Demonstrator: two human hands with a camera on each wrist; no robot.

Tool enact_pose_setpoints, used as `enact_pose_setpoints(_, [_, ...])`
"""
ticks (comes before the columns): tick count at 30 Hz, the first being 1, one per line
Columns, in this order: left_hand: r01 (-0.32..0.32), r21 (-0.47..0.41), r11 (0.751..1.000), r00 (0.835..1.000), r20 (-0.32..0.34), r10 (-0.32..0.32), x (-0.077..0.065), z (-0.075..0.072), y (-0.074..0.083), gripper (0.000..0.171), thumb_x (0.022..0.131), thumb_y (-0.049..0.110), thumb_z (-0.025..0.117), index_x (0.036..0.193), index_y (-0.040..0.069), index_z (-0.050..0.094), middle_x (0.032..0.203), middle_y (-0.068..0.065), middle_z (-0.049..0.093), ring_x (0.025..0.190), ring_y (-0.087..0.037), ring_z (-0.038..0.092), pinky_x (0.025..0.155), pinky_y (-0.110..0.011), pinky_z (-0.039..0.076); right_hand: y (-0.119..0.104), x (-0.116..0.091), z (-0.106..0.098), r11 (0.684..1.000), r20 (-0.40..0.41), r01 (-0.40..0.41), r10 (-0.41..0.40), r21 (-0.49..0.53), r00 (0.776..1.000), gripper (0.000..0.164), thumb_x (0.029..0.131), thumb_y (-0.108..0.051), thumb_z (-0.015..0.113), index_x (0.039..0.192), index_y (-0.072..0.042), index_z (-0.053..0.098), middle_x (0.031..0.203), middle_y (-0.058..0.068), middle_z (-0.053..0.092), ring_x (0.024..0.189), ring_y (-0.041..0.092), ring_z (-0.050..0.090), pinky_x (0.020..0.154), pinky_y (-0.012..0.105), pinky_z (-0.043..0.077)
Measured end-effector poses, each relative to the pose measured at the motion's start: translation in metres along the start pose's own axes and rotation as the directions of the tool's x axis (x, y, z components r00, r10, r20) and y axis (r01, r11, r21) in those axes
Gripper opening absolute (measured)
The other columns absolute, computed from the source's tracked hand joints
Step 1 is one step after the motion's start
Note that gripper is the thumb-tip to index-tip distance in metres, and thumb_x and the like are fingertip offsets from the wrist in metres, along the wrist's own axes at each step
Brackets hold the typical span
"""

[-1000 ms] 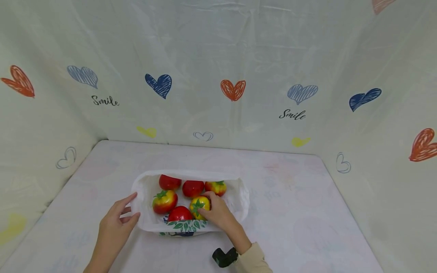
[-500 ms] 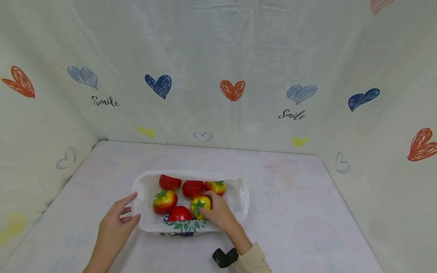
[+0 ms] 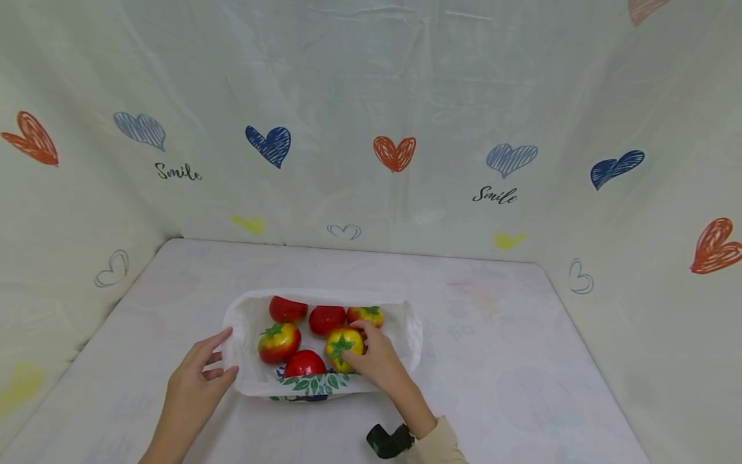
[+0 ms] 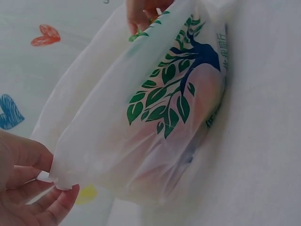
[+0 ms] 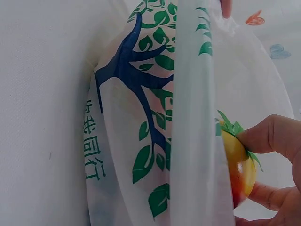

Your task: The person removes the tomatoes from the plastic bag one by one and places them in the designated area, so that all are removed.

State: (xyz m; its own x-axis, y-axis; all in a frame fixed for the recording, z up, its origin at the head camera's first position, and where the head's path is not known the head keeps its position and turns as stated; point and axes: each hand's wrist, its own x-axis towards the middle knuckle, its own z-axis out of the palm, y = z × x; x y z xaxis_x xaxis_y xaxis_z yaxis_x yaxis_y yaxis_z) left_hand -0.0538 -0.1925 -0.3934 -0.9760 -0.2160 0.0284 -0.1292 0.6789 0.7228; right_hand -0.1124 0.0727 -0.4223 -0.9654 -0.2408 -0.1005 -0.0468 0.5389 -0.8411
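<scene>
While the bag (image 3: 315,385) is pinched at one end by the left hand (image 3: 199,375), the yellow fruit (image 3: 339,341) held by the right hand (image 3: 378,359) should be guided gently, without the bag being tugged.

L hand (image 3: 199,377) holds wht bag (image 3: 315,385), R hand (image 3: 379,357) grips yel. fruit (image 3: 342,340) inside.
</scene>
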Motion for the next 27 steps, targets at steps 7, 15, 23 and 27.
enact_pose_setpoints(7, [-0.01,0.007,1.0,1.0,-0.016,0.011,0.0,0.001,0.0,0.065,0.078,0.001,0.068,0.138,0.007,0.043,0.129,-0.02,0.047,0.104,-0.037,0.056,0.078,-0.037,0.054,-0.004,-0.007,-0.009,0.999,-0.014,0.036,-0.035,0.02,0.999,0.05,0.081,-0.022,0.065,0.126,-0.008,0.048,0.109,0.01,0.055,0.089,0.019,0.051,0.072,0.027,0.053])
enact_pose_setpoints(15, [0.001,0.009,1.0,1.0,-0.018,-0.001,-0.001,0.001,0.001,0.065,0.078,0.0,0.068,0.138,0.007,0.043,0.13,-0.019,0.046,0.105,-0.036,0.056,0.079,-0.038,0.054,-0.011,-0.017,-0.021,0.996,-0.026,0.07,-0.068,0.058,0.997,0.049,0.082,-0.024,0.065,0.126,-0.009,0.048,0.11,0.012,0.055,0.085,0.018,0.052,0.067,0.02,0.05])
enact_pose_setpoints(23, [-0.007,0.006,1.0,1.0,-0.011,0.007,-0.001,0.0,0.002,0.065,0.078,0.0,0.068,0.138,0.007,0.043,0.13,-0.02,0.045,0.104,-0.036,0.056,0.078,-0.037,0.054,-0.015,-0.025,-0.033,0.992,-0.054,0.06,-0.055,0.109,0.997,0.047,0.082,-0.025,0.065,0.125,-0.013,0.05,0.106,0.011,0.055,0.082,0.019,0.052,0.066,0.021,0.05])
enact_pose_setpoints(27, [-0.016,-0.002,1.0,1.0,-0.014,0.016,-0.002,0.0,0.001,0.065,0.078,0.0,0.068,0.138,0.006,0.043,0.13,-0.02,0.046,0.104,-0.037,0.056,0.077,-0.036,0.055,-0.016,-0.03,-0.039,0.991,-0.099,0.083,-0.073,0.107,0.992,0.046,0.081,-0.023,0.066,0.124,-0.011,0.051,0.101,0.01,0.056,0.082,0.019,0.052,0.069,0.021,0.05])
